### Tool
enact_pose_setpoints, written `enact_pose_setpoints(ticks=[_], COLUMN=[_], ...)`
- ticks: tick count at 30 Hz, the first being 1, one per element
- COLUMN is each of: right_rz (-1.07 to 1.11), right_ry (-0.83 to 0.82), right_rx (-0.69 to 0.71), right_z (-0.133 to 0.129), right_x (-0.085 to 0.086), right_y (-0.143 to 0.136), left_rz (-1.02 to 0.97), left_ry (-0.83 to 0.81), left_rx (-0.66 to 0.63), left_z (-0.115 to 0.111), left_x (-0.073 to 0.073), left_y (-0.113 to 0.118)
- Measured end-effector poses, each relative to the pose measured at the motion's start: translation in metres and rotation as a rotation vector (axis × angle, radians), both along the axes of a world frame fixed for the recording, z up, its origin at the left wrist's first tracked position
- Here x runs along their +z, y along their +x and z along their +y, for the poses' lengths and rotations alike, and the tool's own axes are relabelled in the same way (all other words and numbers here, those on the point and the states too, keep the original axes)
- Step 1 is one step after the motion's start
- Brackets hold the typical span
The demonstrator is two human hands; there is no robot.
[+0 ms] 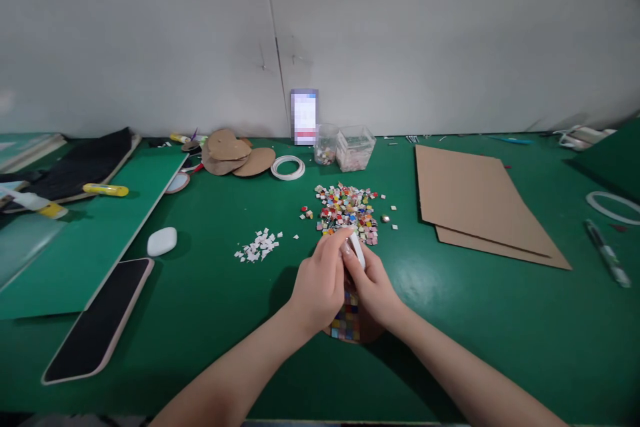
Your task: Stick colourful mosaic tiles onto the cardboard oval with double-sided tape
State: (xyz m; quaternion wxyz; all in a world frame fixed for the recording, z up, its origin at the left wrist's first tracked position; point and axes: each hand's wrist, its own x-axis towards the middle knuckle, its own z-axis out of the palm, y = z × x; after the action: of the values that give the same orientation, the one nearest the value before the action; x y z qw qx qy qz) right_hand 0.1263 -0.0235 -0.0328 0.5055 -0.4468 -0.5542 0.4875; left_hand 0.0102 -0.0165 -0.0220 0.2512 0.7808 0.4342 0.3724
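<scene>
My two hands meet over a piece of brown cardboard (371,328) partly covered with rows of coloured mosaic tiles (345,320). A slim white object (357,250) sticks up between the hands; its kind does not show clearly. My right hand (373,283) is closed around it, thumb toward the left hand. Fingers bent and pressed together, my left hand (320,280) touches the right at the fingertips, and what it pinches is hidden. Just beyond the fingers lies a heap of loose coloured tiles (347,207). Small white scraps (259,245) are scattered to the left.
Clear plastic boxes (355,149) and a lit phone (305,117) stand near the wall. Beside them are a white tape roll (287,168) and cardboard discs (225,152). Cardboard sheets (475,200) lie right; a dark phone (103,320) and white case (162,241) lie left.
</scene>
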Motion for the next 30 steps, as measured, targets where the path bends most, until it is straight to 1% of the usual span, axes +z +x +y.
enact_pose_setpoints(ticks=[4,9,15,18,23,30], right_rz=[-0.081,-0.145,-0.195,-0.169,-0.185,-0.217], right_ry=[0.050,0.084,0.050,0.029,0.023,0.028], right_rx=[-0.008,0.000,-0.010,-0.013,-0.035,-0.047], right_z=[-0.001,-0.002,-0.001,-0.001,-0.001,0.000], right_x=[-0.003,-0.003,-0.001,-0.002,-0.002,0.001], right_y=[0.001,0.004,0.004,0.004,0.005,0.005], left_rz=[0.005,-0.063,-0.238,-0.319,-0.347,-0.378], left_ry=[-0.026,-0.080,-0.281,-0.351,-0.323,-0.260], left_rx=[-0.011,-0.016,0.038,0.026,0.003,0.029], left_z=[0.000,0.001,0.001,0.000,-0.001,-0.002], left_x=[0.001,0.005,0.014,0.014,0.010,0.009], left_y=[-0.001,-0.002,-0.001,0.001,0.003,0.004])
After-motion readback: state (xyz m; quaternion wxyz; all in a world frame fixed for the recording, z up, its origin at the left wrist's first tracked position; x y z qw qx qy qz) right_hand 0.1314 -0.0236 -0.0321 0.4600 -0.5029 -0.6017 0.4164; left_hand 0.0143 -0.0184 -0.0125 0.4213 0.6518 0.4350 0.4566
